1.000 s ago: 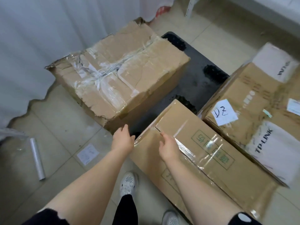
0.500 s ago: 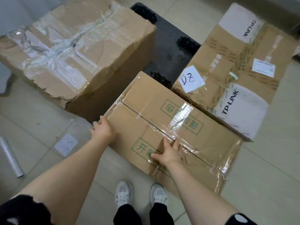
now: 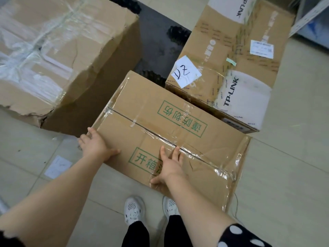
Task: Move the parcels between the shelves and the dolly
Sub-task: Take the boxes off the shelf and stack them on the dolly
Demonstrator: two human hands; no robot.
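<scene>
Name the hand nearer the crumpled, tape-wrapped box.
Left. The left hand touches the green-printed box's corner beside the crumpled box; the right hand lies mid-top, farther off.

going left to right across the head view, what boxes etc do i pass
taped box → green-print box → TP-LINK box → shelf frame

Left of the green-printed box [image 3: 178, 134] a battered carton [image 3: 62, 59] stands near; the TP-LINK box [image 3: 222, 56] sits just beyond; bare floor [image 3: 284, 166] lies right of it.
</scene>
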